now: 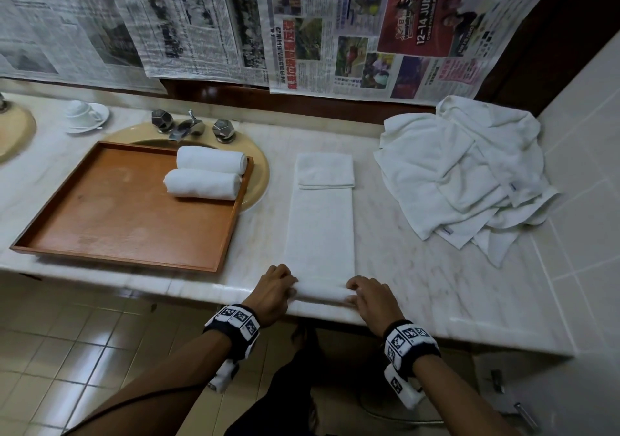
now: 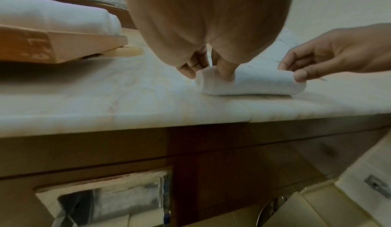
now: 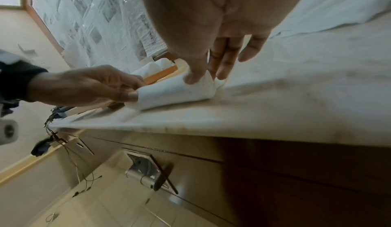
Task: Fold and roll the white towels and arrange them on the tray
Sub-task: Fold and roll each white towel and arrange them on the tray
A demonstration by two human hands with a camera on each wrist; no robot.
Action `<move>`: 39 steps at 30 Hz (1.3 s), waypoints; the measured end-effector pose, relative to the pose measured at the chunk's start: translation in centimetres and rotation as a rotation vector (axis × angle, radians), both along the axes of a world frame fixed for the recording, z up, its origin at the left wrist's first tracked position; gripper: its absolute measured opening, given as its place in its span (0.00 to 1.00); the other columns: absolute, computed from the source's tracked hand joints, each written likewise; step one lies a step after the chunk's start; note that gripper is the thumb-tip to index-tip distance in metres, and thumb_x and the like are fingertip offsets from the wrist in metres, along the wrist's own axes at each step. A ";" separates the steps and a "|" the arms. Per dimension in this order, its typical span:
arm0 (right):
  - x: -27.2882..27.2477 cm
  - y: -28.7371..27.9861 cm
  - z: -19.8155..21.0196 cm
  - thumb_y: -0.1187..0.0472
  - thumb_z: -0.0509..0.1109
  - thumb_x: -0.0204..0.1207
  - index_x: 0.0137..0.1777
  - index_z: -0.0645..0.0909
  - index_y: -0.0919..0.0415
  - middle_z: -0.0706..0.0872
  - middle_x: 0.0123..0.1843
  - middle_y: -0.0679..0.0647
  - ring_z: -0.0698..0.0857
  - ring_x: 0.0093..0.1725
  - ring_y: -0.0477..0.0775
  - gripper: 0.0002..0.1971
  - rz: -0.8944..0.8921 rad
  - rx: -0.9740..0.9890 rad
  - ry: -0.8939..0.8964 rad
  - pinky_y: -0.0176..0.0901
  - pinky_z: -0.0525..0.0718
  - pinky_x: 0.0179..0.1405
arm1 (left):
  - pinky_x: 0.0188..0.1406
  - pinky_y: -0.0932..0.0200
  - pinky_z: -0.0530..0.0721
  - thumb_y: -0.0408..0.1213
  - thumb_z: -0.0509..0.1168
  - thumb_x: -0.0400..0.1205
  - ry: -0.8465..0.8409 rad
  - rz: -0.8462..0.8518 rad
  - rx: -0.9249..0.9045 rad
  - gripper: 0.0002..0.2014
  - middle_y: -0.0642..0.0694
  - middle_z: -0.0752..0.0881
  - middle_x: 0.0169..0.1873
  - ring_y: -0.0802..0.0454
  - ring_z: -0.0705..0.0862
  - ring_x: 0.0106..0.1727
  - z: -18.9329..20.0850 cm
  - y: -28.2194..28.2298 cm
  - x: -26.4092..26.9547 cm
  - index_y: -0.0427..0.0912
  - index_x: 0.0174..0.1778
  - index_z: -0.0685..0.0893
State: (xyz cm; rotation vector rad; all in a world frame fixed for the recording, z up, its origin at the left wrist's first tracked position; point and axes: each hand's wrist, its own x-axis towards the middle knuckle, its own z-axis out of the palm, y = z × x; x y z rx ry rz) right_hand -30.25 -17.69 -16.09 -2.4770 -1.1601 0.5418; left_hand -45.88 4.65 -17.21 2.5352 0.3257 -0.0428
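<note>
A long folded white towel [image 1: 320, 227] lies on the marble counter, running away from me, its near end curled into a small roll [image 1: 322, 294] [image 2: 249, 85] [image 3: 175, 93] by the counter's front edge. My left hand [image 1: 273, 289] [image 2: 208, 70] pinches the roll's left end. My right hand [image 1: 367, 296] [image 3: 203, 76] pinches its right end with thumb and fingers. Two rolled white towels [image 1: 204, 175] lie side by side in the far right corner of the wooden tray [image 1: 100, 234].
A heap of loose white towels [image 1: 469, 170] sits at the back right against the tiled wall. The tray rests partly over a beige sink [image 1: 258, 174] with a tap [image 1: 186, 128]. A cup and saucer [image 1: 84, 115] stand at the back left. Newspaper covers the wall behind.
</note>
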 end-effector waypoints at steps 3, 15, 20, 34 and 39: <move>0.5 0.6 0.4 0.45 0.53 0.74 0.47 0.76 0.47 0.87 0.42 0.44 0.84 0.46 0.52 0.12 -0.095 0.059 0.049 0.50 0.76 0.52 | 0.52 0.53 0.74 0.38 0.61 0.82 0.027 0.071 -0.106 0.13 0.43 0.82 0.51 0.44 0.78 0.52 0.8 0.4 0.7 0.39 0.60 0.83; -0.7 0.5 -2.1 0.70 0.69 0.79 0.52 0.85 0.59 0.81 0.53 0.49 0.82 0.52 0.50 0.08 -0.099 0.379 -0.012 0.27 0.75 0.54 | 0.44 0.53 0.79 0.54 0.67 0.78 -0.079 0.052 0.172 0.13 0.49 0.83 0.58 0.47 0.81 0.49 0.0 -0.3 -0.7 0.51 0.50 0.88; -1.0 -1.0 -3.1 0.63 0.85 0.64 0.62 0.85 0.59 0.75 0.66 0.55 0.80 0.53 0.53 0.25 0.000 0.269 -0.096 0.43 0.85 0.48 | 0.42 0.50 0.81 0.48 0.84 0.61 -0.017 0.041 0.314 0.18 0.48 0.82 0.56 0.42 0.81 0.52 0.7 -0.3 0.6 0.52 0.45 0.90; 2.9 2.4 -0.7 0.63 0.67 0.81 0.64 0.80 0.60 0.83 0.59 0.55 0.84 0.57 0.57 0.13 -0.049 0.121 0.117 0.52 0.79 0.60 | 0.55 0.46 0.77 0.37 0.66 0.85 0.036 0.176 -0.020 0.15 0.42 0.83 0.55 0.41 0.78 0.56 0.7 1.3 3.0 0.43 0.68 0.82; 3.9 3.7 0.4 0.68 0.68 0.79 0.50 0.75 0.57 0.84 0.41 0.52 0.85 0.40 0.45 0.06 -0.217 0.152 0.194 0.47 0.83 0.43 | 0.40 0.51 0.79 0.27 0.62 0.82 0.063 0.162 0.046 0.16 0.45 0.87 0.46 0.44 0.83 0.47 1.9 1.7 4.8 0.50 0.61 0.73</move>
